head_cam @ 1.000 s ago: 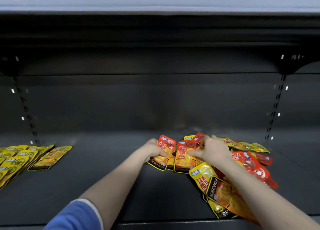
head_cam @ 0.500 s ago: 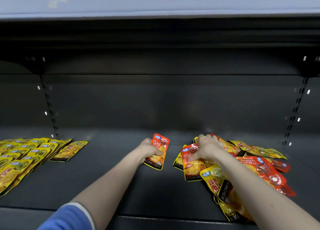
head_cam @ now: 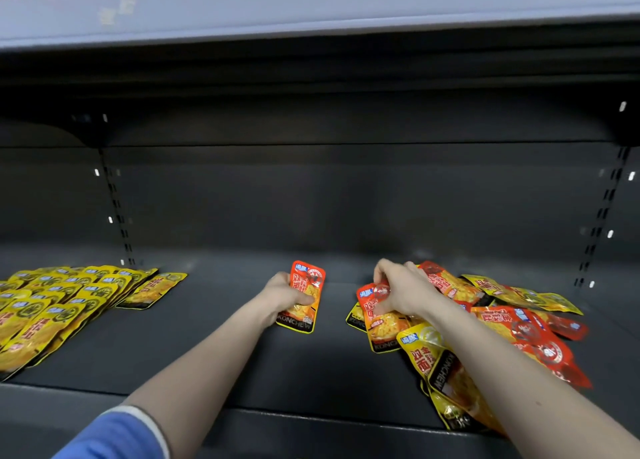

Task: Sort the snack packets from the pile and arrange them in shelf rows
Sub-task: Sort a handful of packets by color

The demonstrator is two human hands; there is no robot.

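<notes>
My left hand grips a red-orange snack packet at mid-shelf, thumb across its face, apart from the pile. A loose pile of red and yellow packets covers the right side of the dark shelf. At the pile's left edge my right hand pinches the top of another red packet. Overlapping rows of yellow packets lie flat at the far left.
The shelf's back wall is dark, with slotted uprights at left and right. A grey shelf edge runs overhead. The shelf's front lip runs below my forearms.
My left hand has carried its red packet leftward, away from the pile. My right hand has shifted onto the top of another red packet at the pile's edge. The view has panned left.
</notes>
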